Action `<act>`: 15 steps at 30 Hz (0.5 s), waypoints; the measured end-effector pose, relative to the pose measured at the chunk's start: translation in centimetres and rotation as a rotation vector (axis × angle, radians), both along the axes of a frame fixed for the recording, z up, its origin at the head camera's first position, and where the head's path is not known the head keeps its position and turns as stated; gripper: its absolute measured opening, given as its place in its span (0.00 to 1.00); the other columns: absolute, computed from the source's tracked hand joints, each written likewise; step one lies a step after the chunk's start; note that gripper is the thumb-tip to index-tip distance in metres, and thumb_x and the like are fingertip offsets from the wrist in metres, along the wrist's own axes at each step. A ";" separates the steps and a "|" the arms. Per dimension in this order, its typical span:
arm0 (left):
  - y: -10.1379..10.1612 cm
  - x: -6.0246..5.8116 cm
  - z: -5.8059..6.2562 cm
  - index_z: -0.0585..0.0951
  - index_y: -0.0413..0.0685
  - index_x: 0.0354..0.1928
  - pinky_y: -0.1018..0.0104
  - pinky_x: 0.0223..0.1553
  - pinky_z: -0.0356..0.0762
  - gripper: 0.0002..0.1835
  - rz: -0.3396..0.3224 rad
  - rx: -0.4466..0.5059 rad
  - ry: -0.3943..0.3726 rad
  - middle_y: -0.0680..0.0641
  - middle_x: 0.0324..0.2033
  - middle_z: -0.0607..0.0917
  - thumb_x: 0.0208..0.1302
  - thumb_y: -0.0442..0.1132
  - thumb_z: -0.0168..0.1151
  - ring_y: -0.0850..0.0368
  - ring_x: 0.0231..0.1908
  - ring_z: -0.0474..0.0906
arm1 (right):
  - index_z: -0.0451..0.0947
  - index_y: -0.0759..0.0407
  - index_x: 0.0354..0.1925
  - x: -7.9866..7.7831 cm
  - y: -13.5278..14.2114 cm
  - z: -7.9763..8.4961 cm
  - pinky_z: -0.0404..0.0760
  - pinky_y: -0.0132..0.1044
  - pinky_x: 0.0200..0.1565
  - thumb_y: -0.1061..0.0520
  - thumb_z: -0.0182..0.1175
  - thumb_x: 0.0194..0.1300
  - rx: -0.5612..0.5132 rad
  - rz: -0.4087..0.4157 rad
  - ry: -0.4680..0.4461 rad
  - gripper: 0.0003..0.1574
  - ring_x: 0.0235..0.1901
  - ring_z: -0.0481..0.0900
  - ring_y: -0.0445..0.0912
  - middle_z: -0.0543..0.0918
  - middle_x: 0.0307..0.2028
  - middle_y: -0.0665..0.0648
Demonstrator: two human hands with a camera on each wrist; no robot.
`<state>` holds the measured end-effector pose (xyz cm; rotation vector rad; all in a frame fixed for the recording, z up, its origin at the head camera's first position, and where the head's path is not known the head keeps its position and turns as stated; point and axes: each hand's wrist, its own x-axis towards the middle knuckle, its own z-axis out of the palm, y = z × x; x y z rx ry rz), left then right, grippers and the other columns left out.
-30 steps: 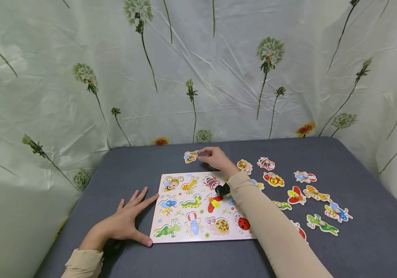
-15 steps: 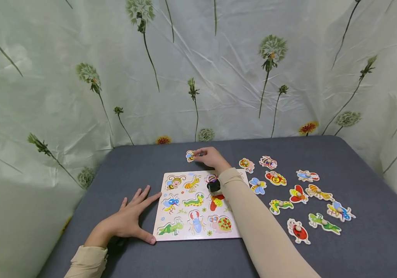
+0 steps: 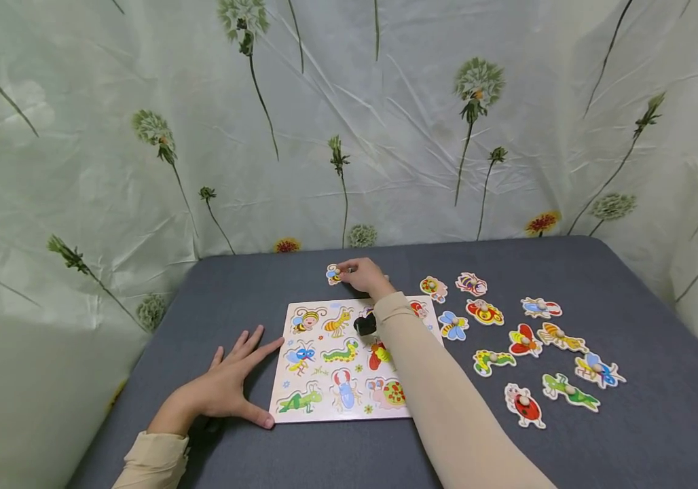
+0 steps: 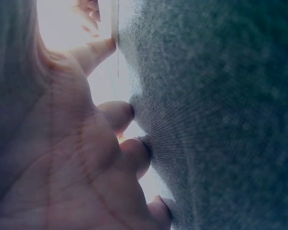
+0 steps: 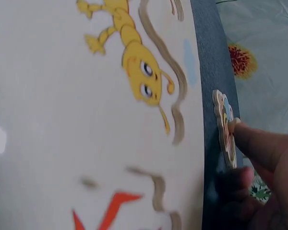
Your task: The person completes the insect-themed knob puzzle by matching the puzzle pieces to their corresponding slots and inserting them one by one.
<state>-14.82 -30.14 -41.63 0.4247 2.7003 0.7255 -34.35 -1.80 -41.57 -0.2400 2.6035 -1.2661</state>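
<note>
A wooden bee puzzle piece (image 3: pixel 333 274) lies beyond the far edge of the insect puzzle board (image 3: pixel 324 394). My right hand (image 3: pixel 362 277) reaches over the board and pinches the small knob on this piece; the right wrist view shows the fingertips at the knob of the bee piece (image 5: pixel 223 120). My left hand (image 3: pixel 221 390) lies with fingers spread at the board's left side. Its index finger touches the left edge and its thumb touches the near left corner. The right forearm hides part of the board's right side.
Several knobbed insect pieces are scattered right of the board, among them a ladybug (image 3: pixel 525 406), a grasshopper (image 3: pixel 571 392), a caterpillar (image 3: pixel 493 361) and a spider (image 3: pixel 471 284). Behind the dark table (image 3: pixel 233 285) hangs a flower-print curtain (image 3: pixel 410 136).
My right hand has moved slightly left onto the bee piece and has taken its knob between the fingers. The left hand keeps its place at the board.
</note>
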 end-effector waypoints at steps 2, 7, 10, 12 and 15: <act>0.1 -0.1 0.0 0.58 0.64 0.86 0.10 0.70 0.27 0.73 0.001 0.001 -0.001 0.32 0.87 0.43 0.36 0.64 0.91 0.21 0.84 0.32 | 0.88 0.48 0.61 0.2 -0.2 0.1 0.56 0.69 0.78 0.49 0.63 0.80 0.005 -0.048 0.009 0.17 0.70 0.77 0.59 0.85 0.65 0.56; 0.3 -0.1 0.0 0.58 0.64 0.86 0.11 0.70 0.26 0.73 0.002 0.011 -0.014 0.32 0.87 0.42 0.37 0.63 0.91 0.21 0.84 0.31 | 0.91 0.48 0.51 0.5 -0.5 0.3 0.65 0.61 0.69 0.48 0.69 0.76 0.028 -0.133 0.015 0.11 0.64 0.81 0.57 0.89 0.59 0.54; 0.3 -0.2 0.0 0.58 0.64 0.86 0.11 0.70 0.26 0.73 -0.003 0.018 -0.013 0.32 0.87 0.42 0.37 0.64 0.91 0.21 0.84 0.31 | 0.92 0.47 0.49 0.6 -0.7 0.2 0.66 0.60 0.70 0.47 0.70 0.74 0.053 -0.169 0.016 0.10 0.64 0.81 0.56 0.89 0.58 0.53; 0.2 -0.2 -0.1 0.58 0.65 0.86 0.11 0.70 0.26 0.73 -0.007 0.017 -0.008 0.33 0.87 0.42 0.37 0.64 0.90 0.21 0.84 0.31 | 0.92 0.47 0.48 0.5 -0.9 0.1 0.65 0.60 0.71 0.47 0.71 0.74 0.061 -0.179 0.019 0.09 0.64 0.81 0.56 0.90 0.57 0.52; -0.1 -0.1 -0.2 0.58 0.65 0.86 0.11 0.70 0.26 0.73 -0.008 0.007 0.000 0.33 0.87 0.41 0.37 0.65 0.90 0.21 0.83 0.31 | 0.92 0.47 0.48 0.5 -1.2 0.0 0.65 0.60 0.72 0.47 0.70 0.75 0.053 -0.170 0.018 0.09 0.63 0.82 0.56 0.90 0.56 0.52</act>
